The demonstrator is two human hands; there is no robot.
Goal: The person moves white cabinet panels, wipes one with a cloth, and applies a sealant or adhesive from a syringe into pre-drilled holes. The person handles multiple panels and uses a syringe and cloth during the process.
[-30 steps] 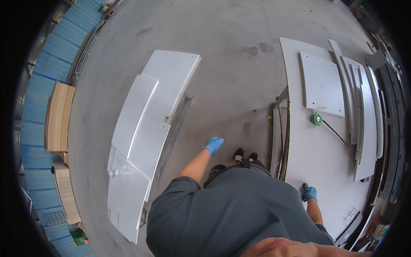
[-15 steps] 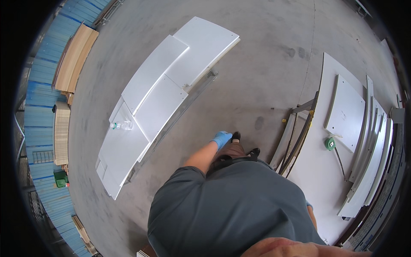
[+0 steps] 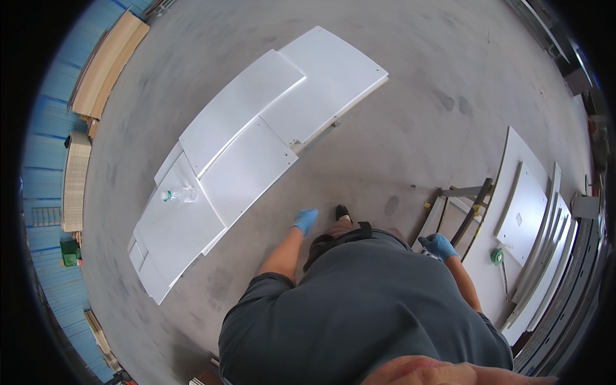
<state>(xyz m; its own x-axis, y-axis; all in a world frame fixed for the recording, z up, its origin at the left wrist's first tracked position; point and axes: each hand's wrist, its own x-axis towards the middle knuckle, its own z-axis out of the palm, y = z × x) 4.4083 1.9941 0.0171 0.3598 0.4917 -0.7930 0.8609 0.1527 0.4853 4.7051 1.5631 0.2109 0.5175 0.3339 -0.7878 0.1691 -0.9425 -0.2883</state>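
My left hand (image 3: pixel 306 221), in a blue glove, hangs over the floor between my body and the white panels. Its back faces me, and how its fingers lie is not clear. Closest to it is the near edge of a white panel (image 3: pixel 247 163), one of several lying overlapped on a low stand. A clear bottle with a green cap (image 3: pixel 183 194) lies on its side on them. My right hand (image 3: pixel 439 246), also blue-gloved, is curled in front of my waist on the right. Something small, partly dark and partly shiny, shows at its fingers; I cannot make out its kind.
On the right, a white-topped table (image 3: pixel 478 256) on a metal frame (image 3: pixel 468 218) carries a white board (image 3: pixel 523 204), a green tape measure (image 3: pixel 497 256) and several long white strips (image 3: pixel 545 256). Stacked boards (image 3: pixel 110 64) stand along the blue wall (image 3: pixel 48 154) at left.
My right hand has come into view from behind my body. My left hand has swung left and back toward me. The panels and table have shifted in view as I move.
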